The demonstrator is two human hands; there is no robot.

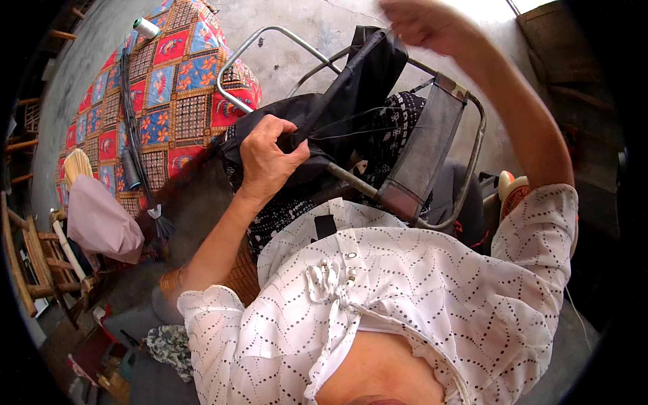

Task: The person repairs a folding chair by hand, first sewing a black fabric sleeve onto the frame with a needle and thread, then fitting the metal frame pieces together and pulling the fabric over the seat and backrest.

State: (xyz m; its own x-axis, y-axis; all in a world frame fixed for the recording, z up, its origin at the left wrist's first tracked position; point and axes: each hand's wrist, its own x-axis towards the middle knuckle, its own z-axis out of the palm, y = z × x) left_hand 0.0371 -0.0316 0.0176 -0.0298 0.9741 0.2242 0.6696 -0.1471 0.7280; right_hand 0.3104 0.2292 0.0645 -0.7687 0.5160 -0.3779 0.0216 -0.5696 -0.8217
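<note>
My left hand (270,156) pinches the edge of a black fabric panel (354,88) between thumb and fingers. The panel is stretched over a silver metal tube frame (297,35), which rests across my lap. Thin dark thread (364,111) runs from near my left fingertips toward the right over the fabric. Raised at the top, beyond the frame's far side, my right hand (432,28) is smeared by motion; its fingers look curled, but what they hold is unclear. A grey mesh band (426,148) with camouflage-patterned ends spans the frame's right side.
A colourful patchwork-print cloth (162,88) lies at the left, bearing a white thread spool (146,28), a dark spool (130,169) and a bundle of black strands (131,115). Nearby are a pale pink cloth (101,219) and a wooden rack (40,256).
</note>
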